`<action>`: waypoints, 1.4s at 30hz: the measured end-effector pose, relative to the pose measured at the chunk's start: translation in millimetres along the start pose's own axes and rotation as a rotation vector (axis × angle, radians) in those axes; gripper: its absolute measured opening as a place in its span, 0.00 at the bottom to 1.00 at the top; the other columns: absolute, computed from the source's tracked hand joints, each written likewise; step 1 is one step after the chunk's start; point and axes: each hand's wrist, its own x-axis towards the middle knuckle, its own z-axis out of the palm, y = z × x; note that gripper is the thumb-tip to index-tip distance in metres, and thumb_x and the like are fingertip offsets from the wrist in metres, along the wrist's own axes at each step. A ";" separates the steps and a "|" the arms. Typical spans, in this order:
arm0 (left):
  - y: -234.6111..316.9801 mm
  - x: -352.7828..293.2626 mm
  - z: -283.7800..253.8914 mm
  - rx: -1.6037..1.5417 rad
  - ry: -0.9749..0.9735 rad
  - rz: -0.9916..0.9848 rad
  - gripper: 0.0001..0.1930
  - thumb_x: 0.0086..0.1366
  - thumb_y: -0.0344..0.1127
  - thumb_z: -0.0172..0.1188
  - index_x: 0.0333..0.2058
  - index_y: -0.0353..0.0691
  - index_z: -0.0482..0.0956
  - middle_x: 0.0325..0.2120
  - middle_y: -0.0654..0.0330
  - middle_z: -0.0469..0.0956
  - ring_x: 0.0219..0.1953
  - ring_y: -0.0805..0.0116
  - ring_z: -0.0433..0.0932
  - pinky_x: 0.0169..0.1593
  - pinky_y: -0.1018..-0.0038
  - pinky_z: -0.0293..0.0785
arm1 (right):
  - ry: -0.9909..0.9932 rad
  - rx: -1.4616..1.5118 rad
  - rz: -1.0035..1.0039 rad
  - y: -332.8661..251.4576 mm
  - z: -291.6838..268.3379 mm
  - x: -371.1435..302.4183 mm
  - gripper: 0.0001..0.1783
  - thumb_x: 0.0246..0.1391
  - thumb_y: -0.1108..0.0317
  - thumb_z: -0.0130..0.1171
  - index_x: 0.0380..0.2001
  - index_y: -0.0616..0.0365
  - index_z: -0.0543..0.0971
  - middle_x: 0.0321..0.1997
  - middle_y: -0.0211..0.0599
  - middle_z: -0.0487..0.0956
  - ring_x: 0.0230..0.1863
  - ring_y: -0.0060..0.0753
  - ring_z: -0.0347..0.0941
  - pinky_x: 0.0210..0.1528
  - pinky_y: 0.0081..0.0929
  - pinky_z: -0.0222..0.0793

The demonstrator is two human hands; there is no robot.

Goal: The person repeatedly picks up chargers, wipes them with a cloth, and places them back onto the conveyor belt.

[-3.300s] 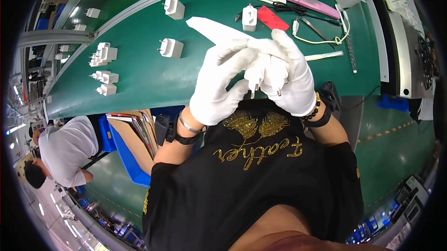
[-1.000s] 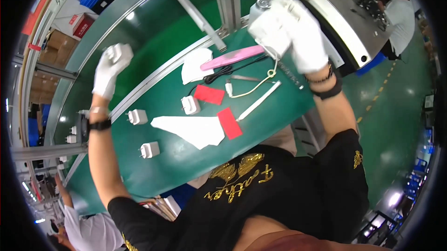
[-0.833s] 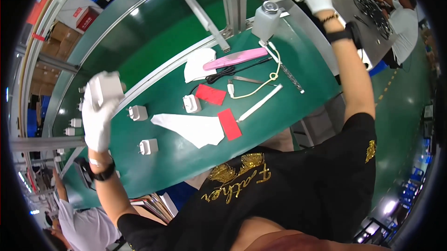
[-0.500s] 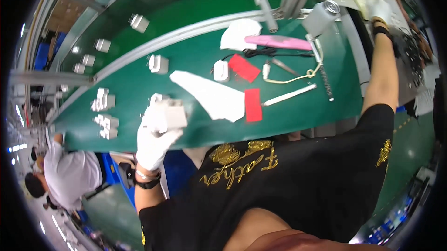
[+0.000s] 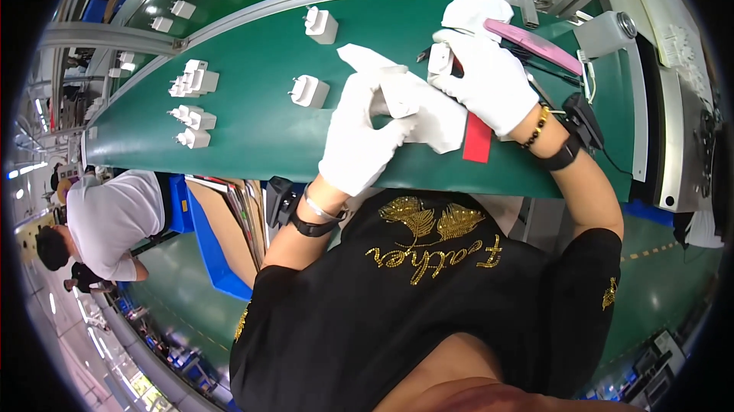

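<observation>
My left hand (image 5: 355,136), in a white glove, is closed on a white plug adapter (image 5: 399,94), held over a white cloth (image 5: 440,121) on the green bench. Its thumb and fingers curl round the adapter. My right hand (image 5: 497,83), gloved too, grips a second small white block (image 5: 441,60) between thumb and fingers, with a short dark piece beside it. A red strip (image 5: 477,139) lies under the right wrist. Another white plug adapter (image 5: 310,91) stands left of the cloth, its prongs pointing left.
Several more white adapters (image 5: 193,79) stand at the left of the bench, and one (image 5: 320,26) farther back. A pink tool (image 5: 533,46), a white wad (image 5: 478,10) and a grey-white bottle (image 5: 604,35) lie at the back right. A person (image 5: 115,221) sits at left.
My right hand has come from the far right to the bench middle and taken the small white block. My left hand with its adapter has moved right over the cloth. The view has shifted.
</observation>
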 end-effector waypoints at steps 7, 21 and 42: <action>-8.0 -21.1 -6.8 -0.207 -0.013 0.079 0.28 0.54 0.25 0.62 0.54 0.36 0.64 0.50 0.58 0.68 0.49 0.71 0.68 0.50 0.75 0.69 | 0.074 0.263 -0.217 -32.0 -16.3 -32.6 0.29 0.44 0.75 0.63 0.52 0.64 0.68 0.46 0.41 0.76 0.45 0.31 0.73 0.48 0.25 0.67; -2.2 -24.6 16.6 -0.058 0.024 0.275 0.26 0.46 0.20 0.59 0.48 0.36 0.72 0.47 0.55 0.72 0.49 0.61 0.72 0.54 0.71 0.66 | 0.296 0.485 -0.303 -38.5 24.7 -75.4 0.53 0.37 0.90 0.55 0.67 0.57 0.44 0.53 0.47 0.74 0.38 0.28 0.73 0.46 0.24 0.67; 13.6 -3.4 10.0 -0.281 -0.666 -0.415 0.36 0.53 0.25 0.59 0.61 0.36 0.55 0.42 0.58 0.72 0.40 0.73 0.73 0.40 0.78 0.73 | -0.107 0.559 -0.138 -28.8 -0.3 -32.2 0.33 0.48 0.61 0.64 0.57 0.53 0.66 0.37 0.33 0.75 0.36 0.21 0.69 0.44 0.21 0.66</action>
